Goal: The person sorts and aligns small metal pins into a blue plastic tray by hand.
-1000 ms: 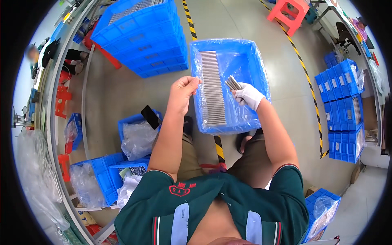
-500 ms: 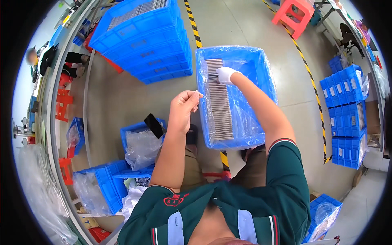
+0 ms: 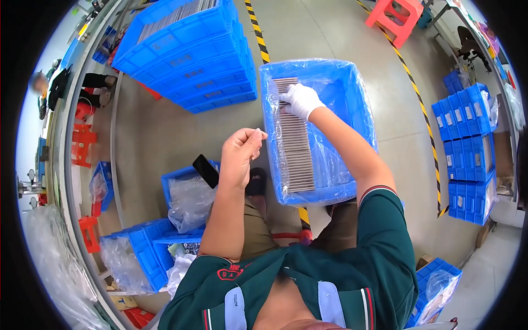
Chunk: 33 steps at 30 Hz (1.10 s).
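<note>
Shows, from above, a white-gloved right hand (image 3: 301, 103) lowered to the metal rods (image 3: 296, 148) at the far end of their row, along the left side of a blue crate (image 3: 356, 99) lined with clear plastic (image 3: 335, 165). Compare with one second earlier: then right of the row, grasping a loose bundle; half a second ago, already over the far end; now bent down onto it, with no separate bundle discernible. Suggests, as a judgement, a shift from carrying rods to handling at the row itself. Cannot tell, from above, between covered fingers loaded with rods and covered fingers freed of them. Note the bare left hand (image 3: 239, 153), little changed, just beside the crate's left rim, drawn up narrow, thumb against fingers, nothing discernible between. For writing, see pale labels (image 3: 446, 118) on the stacked crates (image 3: 459, 201) at right, too small to read; dark marks (image 3: 204, 84) on the tall stack (image 3: 220, 55) at left, likewise illegible; and a red stitched badge (image 3: 229, 273), with lettering, on the green shirt (image 3: 352, 264)
</note>
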Motion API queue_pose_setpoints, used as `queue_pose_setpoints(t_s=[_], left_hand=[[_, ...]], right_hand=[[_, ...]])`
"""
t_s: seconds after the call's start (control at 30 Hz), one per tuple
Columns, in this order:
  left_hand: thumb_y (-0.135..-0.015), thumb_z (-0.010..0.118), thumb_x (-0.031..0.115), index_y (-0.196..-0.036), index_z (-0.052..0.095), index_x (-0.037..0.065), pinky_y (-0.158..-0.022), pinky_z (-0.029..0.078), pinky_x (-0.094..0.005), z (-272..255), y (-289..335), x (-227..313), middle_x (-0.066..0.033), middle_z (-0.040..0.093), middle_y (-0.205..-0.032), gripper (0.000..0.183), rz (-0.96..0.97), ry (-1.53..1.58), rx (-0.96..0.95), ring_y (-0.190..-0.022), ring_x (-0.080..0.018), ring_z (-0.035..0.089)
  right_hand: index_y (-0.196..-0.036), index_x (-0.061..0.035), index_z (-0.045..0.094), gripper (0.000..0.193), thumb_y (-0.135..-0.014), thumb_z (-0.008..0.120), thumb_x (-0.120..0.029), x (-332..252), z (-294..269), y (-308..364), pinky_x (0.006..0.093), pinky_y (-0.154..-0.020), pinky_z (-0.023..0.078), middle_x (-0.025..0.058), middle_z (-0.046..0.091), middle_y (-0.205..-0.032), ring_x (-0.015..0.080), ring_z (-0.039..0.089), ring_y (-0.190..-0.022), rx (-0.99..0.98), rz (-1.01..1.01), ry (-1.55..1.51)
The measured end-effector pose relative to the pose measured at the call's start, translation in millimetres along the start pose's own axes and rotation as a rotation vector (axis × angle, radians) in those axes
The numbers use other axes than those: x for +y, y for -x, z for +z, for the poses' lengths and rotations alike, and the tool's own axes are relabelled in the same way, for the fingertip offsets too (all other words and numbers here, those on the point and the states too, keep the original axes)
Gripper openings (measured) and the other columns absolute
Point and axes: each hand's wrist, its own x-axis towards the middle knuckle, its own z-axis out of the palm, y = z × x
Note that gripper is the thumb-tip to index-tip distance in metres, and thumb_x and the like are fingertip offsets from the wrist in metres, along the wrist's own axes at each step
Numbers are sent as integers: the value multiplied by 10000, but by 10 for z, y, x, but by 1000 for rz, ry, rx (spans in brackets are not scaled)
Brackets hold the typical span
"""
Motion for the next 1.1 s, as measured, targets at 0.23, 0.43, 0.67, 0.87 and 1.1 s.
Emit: queue_pose_setpoints(t_s=[0.23,0.43,0.67,0.87,1.1], left_hand=[[-850,566,149,-812,586,-6,-482,291,-178,-2,2,8,18,490,-646,161,0,18,3,-531,-30,370],[-852,560,145,-815,580,-8,-484,295,-183,-15,-10,-9,13,491,-647,159,-7,10,-5,-528,-35,372],[-852,559,151,-823,577,-4,-487,299,-188,-39,-13,-24,6,501,-652,158,-16,26,-1,-530,-43,377],[-857,551,151,-817,580,3,-488,304,-190,18,-9,25,6,501,-660,156,-26,47,-7,-524,-44,377],[-866,538,154,-815,580,5,-485,301,-186,8,-13,20,10,496,-659,163,-17,82,-26,-522,-41,375]], right_hand=[[-876,-149,644,180,-719,603,-228,154,187,-217,391,-690,480,123,593,-826,296,581,-825,96,-82,-72],[-847,-146,645,145,-725,571,-170,156,313,-353,396,-697,478,137,613,-803,297,598,-774,154,-64,-72],[-880,-129,644,174,-746,534,-147,64,310,-310,394,-726,473,135,617,-830,309,591,-812,192,-16,-209],[-1092,-67,565,319,-869,458,-268,533,366,-113,336,-868,414,123,570,-1090,258,540,-1008,556,480,-1051],[-1336,-22,288,692,-893,259,-553,-294,71,172,287,-985,291,111,321,-1360,180,349,-1213,258,689,-1908]])
